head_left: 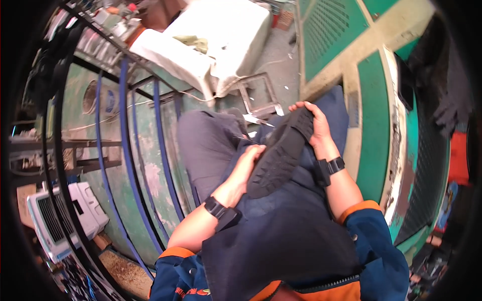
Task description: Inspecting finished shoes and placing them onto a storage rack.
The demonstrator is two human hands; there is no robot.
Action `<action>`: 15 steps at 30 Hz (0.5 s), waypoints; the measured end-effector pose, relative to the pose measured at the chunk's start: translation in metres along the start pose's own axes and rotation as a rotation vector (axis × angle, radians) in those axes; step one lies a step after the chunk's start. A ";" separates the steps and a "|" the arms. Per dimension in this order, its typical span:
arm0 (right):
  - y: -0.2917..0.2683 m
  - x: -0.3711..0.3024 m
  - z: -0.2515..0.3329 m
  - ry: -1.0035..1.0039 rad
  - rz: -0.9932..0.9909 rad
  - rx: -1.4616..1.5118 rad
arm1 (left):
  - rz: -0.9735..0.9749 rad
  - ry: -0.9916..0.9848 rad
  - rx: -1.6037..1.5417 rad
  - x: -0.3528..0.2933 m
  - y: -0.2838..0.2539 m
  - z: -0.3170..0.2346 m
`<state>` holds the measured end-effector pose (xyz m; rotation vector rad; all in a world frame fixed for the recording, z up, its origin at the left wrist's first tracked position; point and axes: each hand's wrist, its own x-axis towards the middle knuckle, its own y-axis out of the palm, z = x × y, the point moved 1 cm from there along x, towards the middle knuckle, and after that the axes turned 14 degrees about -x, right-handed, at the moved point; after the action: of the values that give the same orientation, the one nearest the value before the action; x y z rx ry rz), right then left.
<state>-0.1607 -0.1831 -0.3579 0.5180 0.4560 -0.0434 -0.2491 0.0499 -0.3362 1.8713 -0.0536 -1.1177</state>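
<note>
A black shoe [282,154] lies across my lap, its treaded sole turned up toward me. The forefoot end points down and left, while the heel end is up and to the right. My left hand [246,163] is closed on the shoe's left edge, thumb along the sole's rim and the other fingers hidden. Around the heel end my right hand [317,124] is wrapped, with its fingertips showing past the far edge. A dark blue apron [286,226] covers my lap under the shoe. The shoe's upper is hidden beneath the sole.
Blue metal bars [128,145] of a rack stand close on my left. Ahead are a white-covered table [201,25] and a rusty metal frame [273,90] on the floor. Green cabinet panels [371,120] run along my right. A grey-white machine [83,213] sits beyond the bars.
</note>
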 end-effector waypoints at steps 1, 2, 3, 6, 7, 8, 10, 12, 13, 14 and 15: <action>0.005 0.008 -0.006 0.050 -0.045 -0.011 | -0.006 -0.067 -0.083 -0.005 -0.001 -0.006; 0.009 0.015 -0.011 0.098 -0.085 -0.029 | 0.014 -0.104 -0.121 -0.008 0.000 -0.008; 0.016 0.018 -0.015 0.101 -0.094 -0.063 | 0.028 -0.112 -0.159 -0.012 0.001 -0.011; 0.007 0.023 -0.022 0.080 -0.045 -0.075 | 0.066 -0.111 -0.163 -0.013 -0.005 -0.011; -0.001 0.021 -0.021 0.043 -0.010 -0.054 | 0.066 -0.105 -0.212 -0.028 0.011 -0.013; 0.002 0.017 -0.024 0.052 -0.020 0.013 | 0.096 -0.077 -0.174 -0.031 0.009 -0.013; 0.002 0.013 -0.029 0.055 -0.034 0.014 | 0.068 -0.075 -0.050 -0.034 0.002 -0.011; -0.002 0.015 -0.027 0.057 0.100 -0.012 | -0.063 0.256 0.215 -0.035 0.008 -0.004; 0.004 0.017 -0.025 0.089 0.138 -0.089 | -0.004 0.253 0.316 -0.046 0.023 -0.019; 0.011 0.021 -0.023 0.117 0.169 -0.166 | 0.054 0.244 0.421 -0.055 0.034 -0.033; 0.031 0.022 -0.019 0.118 0.207 -0.181 | 0.044 0.327 0.451 -0.030 0.028 -0.036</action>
<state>-0.1438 -0.1454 -0.3675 0.3887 0.5142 0.2266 -0.2300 0.0726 -0.2903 2.4219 -0.1711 -0.7984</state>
